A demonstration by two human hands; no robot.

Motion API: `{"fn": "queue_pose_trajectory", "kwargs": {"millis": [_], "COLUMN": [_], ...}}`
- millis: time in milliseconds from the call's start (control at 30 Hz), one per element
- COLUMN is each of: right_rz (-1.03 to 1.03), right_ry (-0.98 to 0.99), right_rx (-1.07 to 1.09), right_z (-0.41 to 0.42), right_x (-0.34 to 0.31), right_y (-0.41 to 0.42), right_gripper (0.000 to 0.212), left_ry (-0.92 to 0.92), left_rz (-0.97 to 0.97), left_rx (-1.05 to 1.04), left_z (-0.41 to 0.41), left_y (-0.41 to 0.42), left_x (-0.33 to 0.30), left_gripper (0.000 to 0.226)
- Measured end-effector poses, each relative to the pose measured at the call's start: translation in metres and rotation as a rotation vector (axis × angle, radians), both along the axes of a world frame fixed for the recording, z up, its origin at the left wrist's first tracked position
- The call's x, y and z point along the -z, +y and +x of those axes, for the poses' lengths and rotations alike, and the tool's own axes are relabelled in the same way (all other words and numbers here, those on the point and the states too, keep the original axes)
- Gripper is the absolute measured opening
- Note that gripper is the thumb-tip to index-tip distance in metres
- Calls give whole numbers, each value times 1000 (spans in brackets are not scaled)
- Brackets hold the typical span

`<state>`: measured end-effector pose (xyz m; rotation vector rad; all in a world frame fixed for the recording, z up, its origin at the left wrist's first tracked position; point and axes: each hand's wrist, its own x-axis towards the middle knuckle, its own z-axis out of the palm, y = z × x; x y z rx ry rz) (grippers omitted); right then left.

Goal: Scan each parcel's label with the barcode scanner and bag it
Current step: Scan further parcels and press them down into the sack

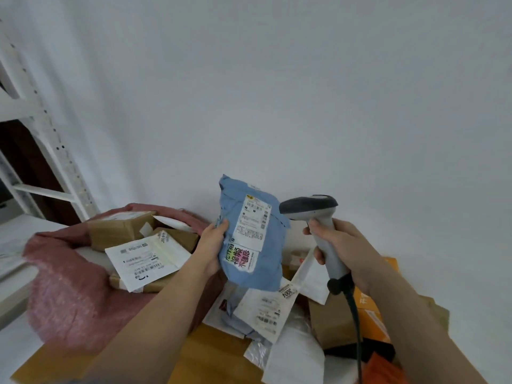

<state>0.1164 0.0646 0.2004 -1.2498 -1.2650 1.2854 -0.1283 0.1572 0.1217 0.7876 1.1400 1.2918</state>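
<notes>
Blue parcel [250, 239], a soft plastic mailer, held upright in the air above the table [16, 245], its white shipping label [253, 221] facing the camera; a second sticker with large printed characters sits just below the label. Left hand [212, 245] grips the parcel's left edge, thumb on the front face, fingers [221, 225] curled round the edge. Right hand [336, 245] wrapped round the grey handle of the barcode scanner [313, 214], fingers clamped on the grip, index finger at the trigger side. Scanner head dark grey, just beside the parcel's right edge, level with the label; not touching the parcel as far as can be seen. Black cable [356, 322] runs down from the handle base. Pink bag [63, 286] lies open to the left, holding brown cardboard boxes [122, 227] and a white labelled envelope [144, 261]. Below the blue parcel: a heap of white mailers [266, 311], brown boxes and orange packets [371, 314]. White metal shelving [52, 139] stands at far left against a white wall.
</notes>
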Motion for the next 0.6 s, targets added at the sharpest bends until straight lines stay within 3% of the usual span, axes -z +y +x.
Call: {"fn": "queue_pose_trajectory", "kwargs": {"millis": [133, 267, 433, 600], "right_rz": [34, 52, 76, 86], "right_ry": [22, 91, 54, 14], "right_rx": [-2, -10, -23, -28], "right_z": [-2, -6, -6, -8], "right_x": [-10, -22, -31, -32], "right_y": [-3, -6, -7, -7], "right_gripper": [26, 28, 28, 33], "left_ry": [-163, -163, -297, -315], "left_rz": [84, 91, 104, 92], "left_rx": [-78, -166, -168, -172], "left_z": [7, 10, 11, 13], "left_y": [1, 8, 10, 10], "left_x": [-10, -18, -25, -28], "left_gripper": [30, 25, 33, 43]}}
